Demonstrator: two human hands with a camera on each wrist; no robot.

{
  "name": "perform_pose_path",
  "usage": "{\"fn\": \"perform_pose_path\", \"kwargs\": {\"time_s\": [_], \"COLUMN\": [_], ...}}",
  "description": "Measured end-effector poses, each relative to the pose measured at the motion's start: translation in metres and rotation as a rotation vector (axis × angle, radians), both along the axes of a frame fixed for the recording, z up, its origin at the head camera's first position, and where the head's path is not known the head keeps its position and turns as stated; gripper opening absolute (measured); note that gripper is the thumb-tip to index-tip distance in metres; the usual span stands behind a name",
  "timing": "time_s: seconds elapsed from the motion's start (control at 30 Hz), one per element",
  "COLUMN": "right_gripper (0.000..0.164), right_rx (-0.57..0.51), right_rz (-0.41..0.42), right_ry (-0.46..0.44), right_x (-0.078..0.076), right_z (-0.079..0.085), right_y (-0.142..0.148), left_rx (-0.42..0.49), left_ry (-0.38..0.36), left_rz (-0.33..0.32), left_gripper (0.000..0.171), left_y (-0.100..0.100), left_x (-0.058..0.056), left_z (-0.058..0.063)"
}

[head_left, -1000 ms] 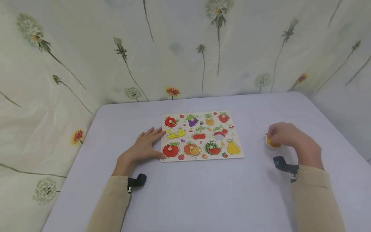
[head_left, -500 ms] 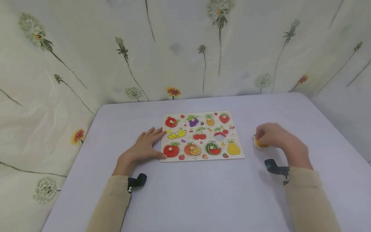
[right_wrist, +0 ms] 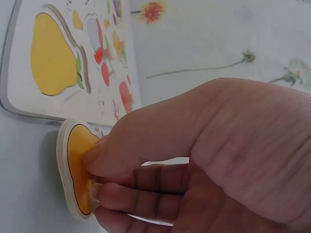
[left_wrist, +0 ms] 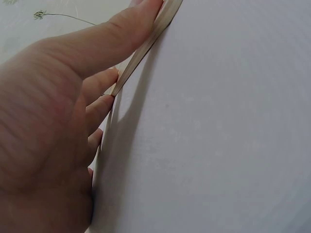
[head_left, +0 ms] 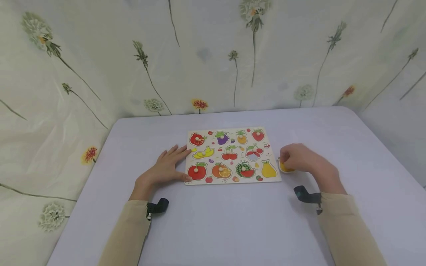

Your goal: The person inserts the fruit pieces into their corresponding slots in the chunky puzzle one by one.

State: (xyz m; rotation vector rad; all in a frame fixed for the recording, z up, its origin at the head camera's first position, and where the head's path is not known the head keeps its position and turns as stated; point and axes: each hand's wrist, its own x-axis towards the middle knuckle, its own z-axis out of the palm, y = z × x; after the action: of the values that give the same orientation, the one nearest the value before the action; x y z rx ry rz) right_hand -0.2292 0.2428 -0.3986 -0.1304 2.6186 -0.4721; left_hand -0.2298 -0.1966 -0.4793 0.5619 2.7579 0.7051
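Note:
A wooden fruit puzzle board (head_left: 213, 149) with knobbed pieces lies in the middle of the table in the head view. My left hand (head_left: 165, 167) rests against the board's left edge with fingers spread, its thumb on the near corner. The left wrist view shows that thumb (left_wrist: 104, 41) along the board's edge. My right hand (head_left: 299, 159) pinches a yellow pear piece (right_wrist: 77, 170) by its small knob, beside the board's right edge. The piece stands tilted in the right wrist view. A pear-shaped recess (right_wrist: 51, 56) without a knob is at the board's near right corner.
A white table (head_left: 226, 221) surrounds the board. Behind it and on the left hangs a pale flowered cloth (head_left: 199, 66). Small dark cameras, one on the left wrist (head_left: 159, 207) and one on the right wrist (head_left: 306, 195), jut out above the table.
My right hand has moved left with the pear piece, from well right of the board to beside its right edge. The left hand and the board have stayed in place.

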Motion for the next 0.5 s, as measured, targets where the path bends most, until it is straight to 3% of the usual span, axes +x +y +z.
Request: {"fn": "perform_pose_path", "kwargs": {"time_s": [0.5], "right_gripper": [0.009], "right_rx": [0.011], "right_rz": [0.024], "right_ry": [0.015], "right_x": [-0.0018], "right_z": [-0.0045], "right_y": [-0.0089], "left_rx": [-0.001], "left_ry": [-0.014], "left_rz": [0.011], "left_gripper": [0.103], "left_y": [-0.0001], "left_x": [-0.0018], "left_z": [-0.0013]}}
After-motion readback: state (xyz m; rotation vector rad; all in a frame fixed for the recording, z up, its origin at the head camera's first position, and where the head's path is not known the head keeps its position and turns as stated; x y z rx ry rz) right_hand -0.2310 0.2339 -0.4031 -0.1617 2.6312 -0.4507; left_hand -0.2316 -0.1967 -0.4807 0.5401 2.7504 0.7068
